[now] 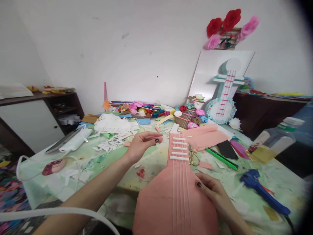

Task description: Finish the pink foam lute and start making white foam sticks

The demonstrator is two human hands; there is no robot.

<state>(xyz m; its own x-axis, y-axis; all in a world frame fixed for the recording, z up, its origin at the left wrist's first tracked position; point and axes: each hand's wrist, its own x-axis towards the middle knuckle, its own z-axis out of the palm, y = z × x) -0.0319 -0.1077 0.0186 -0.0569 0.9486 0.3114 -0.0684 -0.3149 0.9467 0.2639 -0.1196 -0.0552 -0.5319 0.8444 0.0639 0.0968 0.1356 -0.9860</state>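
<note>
A pink foam guitar [176, 192] lies in front of me, its neck pointing away, with white strips as strings and frets. My right hand [214, 192] rests on the guitar's right side, fingers curled and pressed against the body. My left hand [143, 143] hovers palm up beside the left of the neck, its fingers pinched around a small pink piece at the fingertips.
Scissors [193, 156] lie right of the neck. A blue glue gun [262, 191], green pen [221, 158], black phone [227, 149] and bottle [274, 140] are at right. White scraps [111, 125], foam flowers and a finished white guitar [223, 98] stand behind.
</note>
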